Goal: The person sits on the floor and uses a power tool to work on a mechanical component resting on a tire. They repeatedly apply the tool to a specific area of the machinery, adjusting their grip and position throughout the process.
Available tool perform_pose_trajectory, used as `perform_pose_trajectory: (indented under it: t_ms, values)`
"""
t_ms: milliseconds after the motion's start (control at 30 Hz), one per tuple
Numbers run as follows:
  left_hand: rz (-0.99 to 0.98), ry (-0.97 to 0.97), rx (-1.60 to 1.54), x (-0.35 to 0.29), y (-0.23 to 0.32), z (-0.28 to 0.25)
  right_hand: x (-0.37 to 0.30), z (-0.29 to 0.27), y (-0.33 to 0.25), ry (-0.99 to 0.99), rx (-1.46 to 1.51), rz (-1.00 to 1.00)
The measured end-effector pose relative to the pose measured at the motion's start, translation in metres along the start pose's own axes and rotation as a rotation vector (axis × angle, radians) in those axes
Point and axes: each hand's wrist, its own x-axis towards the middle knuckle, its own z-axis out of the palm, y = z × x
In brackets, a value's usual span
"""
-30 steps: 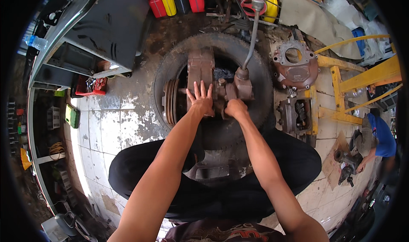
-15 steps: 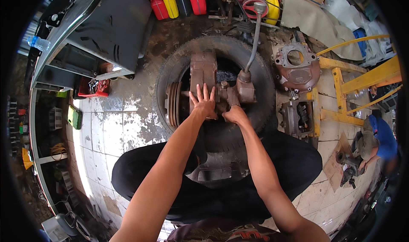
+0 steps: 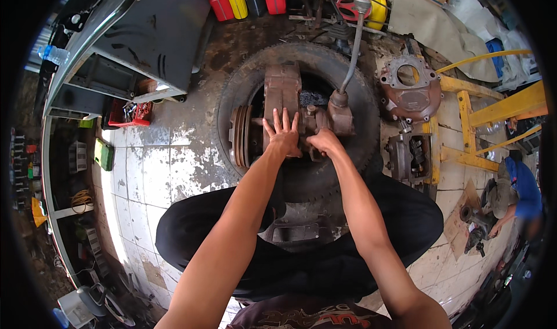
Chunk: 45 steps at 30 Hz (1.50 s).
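Note:
A rusty brown gearbox (image 3: 282, 88) lies across a black tyre (image 3: 328, 187) on the floor in front of me. My left hand (image 3: 282, 136) rests flat on the gearbox housing, fingers spread. Just right of it, my right hand (image 3: 326, 142) is curled over a part on the near side of the gearbox, its fingertips partly hidden. A ribbed round drum (image 3: 241, 135) forms the gearbox's left end. From its right end a grey gear lever (image 3: 354, 51) rises, tilted toward the far side.
On the right stand a brown bell housing (image 3: 411, 91), an opened metal casing (image 3: 411, 158) and a yellow steel frame (image 3: 464, 120). A co-worker's hand (image 3: 496, 227) is at parts on cardboard. Jerrycans (image 3: 237, 1) line the back; a grey cabinet (image 3: 151, 33) and red tray (image 3: 130, 114) are left.
The whole view has shifted slightly, so the gearbox and tyre appear a little further right and higher. Both hands keep nearly the same places on the gearbox.

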Motion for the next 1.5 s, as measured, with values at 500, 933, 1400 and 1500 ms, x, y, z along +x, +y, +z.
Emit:
perform_pose_trajectory:
  t_ms: [500,933,1400,1500]
  values:
    - [0.014,-0.004,-0.032,-0.004,-0.003,0.006,-0.011,-0.005,0.001,-0.065,0.265,-0.013]
    - [-0.003,0.019,-0.024,-0.003,-0.012,0.009,-0.022,0.030,0.007,0.128,-0.140,-0.084]
    - [0.126,0.142,-0.135,-0.003,-0.015,0.021,-0.006,-0.014,-0.026,-0.108,-0.343,0.098]
    - [0.081,0.064,-0.098,-0.006,-0.004,0.000,0.000,0.007,-0.002,0.155,-0.319,-0.021]
